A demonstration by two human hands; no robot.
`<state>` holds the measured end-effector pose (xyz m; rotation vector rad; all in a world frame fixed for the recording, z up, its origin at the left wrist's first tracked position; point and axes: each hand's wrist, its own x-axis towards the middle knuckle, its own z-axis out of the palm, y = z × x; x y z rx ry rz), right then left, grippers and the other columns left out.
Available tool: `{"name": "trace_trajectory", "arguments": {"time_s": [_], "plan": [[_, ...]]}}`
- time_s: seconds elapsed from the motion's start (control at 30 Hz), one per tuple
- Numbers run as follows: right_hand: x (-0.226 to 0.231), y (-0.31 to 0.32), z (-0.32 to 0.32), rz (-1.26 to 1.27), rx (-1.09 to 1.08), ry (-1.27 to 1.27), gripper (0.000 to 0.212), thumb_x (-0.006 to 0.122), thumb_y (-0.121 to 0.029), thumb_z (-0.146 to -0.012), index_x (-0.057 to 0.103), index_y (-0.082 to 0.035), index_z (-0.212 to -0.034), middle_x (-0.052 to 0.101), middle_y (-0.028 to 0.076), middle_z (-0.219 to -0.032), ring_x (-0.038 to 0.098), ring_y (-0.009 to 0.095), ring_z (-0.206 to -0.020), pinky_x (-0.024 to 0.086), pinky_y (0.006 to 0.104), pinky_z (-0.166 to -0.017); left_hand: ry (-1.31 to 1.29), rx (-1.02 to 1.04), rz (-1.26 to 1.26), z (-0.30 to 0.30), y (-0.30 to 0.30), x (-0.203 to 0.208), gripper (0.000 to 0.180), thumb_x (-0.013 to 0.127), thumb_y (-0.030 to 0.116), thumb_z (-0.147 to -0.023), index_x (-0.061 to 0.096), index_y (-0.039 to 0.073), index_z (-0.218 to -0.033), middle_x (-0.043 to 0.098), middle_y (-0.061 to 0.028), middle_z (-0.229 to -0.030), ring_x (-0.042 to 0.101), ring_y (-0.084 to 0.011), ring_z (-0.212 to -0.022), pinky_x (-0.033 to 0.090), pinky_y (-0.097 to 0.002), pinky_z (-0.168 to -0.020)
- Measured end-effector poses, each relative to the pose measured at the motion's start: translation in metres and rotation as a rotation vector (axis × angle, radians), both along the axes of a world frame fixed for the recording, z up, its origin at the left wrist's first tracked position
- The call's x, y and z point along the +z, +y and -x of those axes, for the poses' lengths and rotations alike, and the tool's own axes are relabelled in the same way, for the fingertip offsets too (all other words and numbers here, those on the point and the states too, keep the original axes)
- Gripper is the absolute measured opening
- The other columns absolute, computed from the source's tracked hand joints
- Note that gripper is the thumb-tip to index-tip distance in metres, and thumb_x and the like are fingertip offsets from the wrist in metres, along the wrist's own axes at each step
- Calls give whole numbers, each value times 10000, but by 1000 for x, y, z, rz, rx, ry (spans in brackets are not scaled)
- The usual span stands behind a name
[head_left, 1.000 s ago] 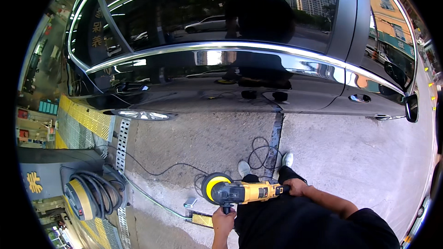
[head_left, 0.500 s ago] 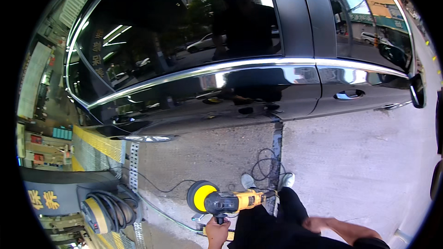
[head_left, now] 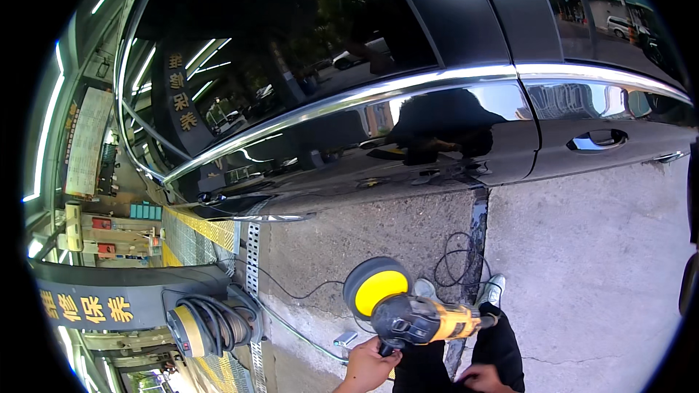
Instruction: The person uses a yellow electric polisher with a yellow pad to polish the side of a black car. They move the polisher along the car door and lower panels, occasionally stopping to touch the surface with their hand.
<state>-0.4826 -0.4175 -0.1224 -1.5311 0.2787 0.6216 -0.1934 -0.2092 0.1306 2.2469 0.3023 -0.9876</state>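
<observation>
A yellow-and-black car polisher point(head_left: 429, 320) with a round yellow-and-black pad point(head_left: 378, 291) hangs in front of my legs. My left hand point(head_left: 368, 364) is closed around its short black side handle point(head_left: 389, 347). The pad is apart from the car and faces up and to the left. My right hand point(head_left: 480, 377) is low against my dark trousers, away from the polisher's rear end; its fingers are partly hidden and blurred. Across from me stands a glossy black car point(head_left: 306, 160), its side showing reflections.
A thin black cable point(head_left: 459, 262) lies looped on the concrete near my shoes point(head_left: 491, 290). A hose reel point(head_left: 211, 327) sits at the left beside a grey pillar point(head_left: 145, 298). Drain grating point(head_left: 253, 262) crosses the floor, and a small box point(head_left: 345, 338) lies near my left hand.
The view has shifted left and closer to the car. My left hand has lifted the polisher somewhat nearer. My right hand has moved lower and inward along my leg.
</observation>
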Motion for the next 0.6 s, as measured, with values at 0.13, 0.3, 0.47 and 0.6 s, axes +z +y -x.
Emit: {"name": "trace_trajectory", "arguments": {"time_s": [0.13,0.3,0.47,0.6], "plan": [[24,-91,-77,580,-360,-247,957,895,-116,-649,456,-53,-1497,449,270,-1573,471,478,-1421,447,548,-1146,-90,-202,183,-33,-27,-27,277,856,142,-868,733,40,-1095,781,-99,-934,743,-196,-838,575,-344,-783],[-66,-170,-176,889,-386,-626,534,812,-154,-739,633,-11,-1222,655,264,-1233,638,482,-1143,525,531,-999,-257,-582,338,-107,-68,-86,340,807,217,-840,693,56,-1117,735,-211,-924,728,-405,-871,570,-468,-749],[-131,-162,-254,620,-281,-734,297,781,-102,-720,705,-72,-1006,717,200,-917,674,457,-833,538,483,-755,-549,-514,374,-163,-54,-139,331,774,209,-848,678,68,-1132,727,-224,-894,725,-437,-854,567,-497,-739],[-164,-98,-348,671,-209,-904,347,765,-63,-642,647,-50,-967,672,189,-851,675,451,-805,549,508,-723,-913,-272,-5,-176,58,-218,230,803,205,-805,745,42,-958,769,-197,-850,793,-350,-822,617,-427,-727]]}}
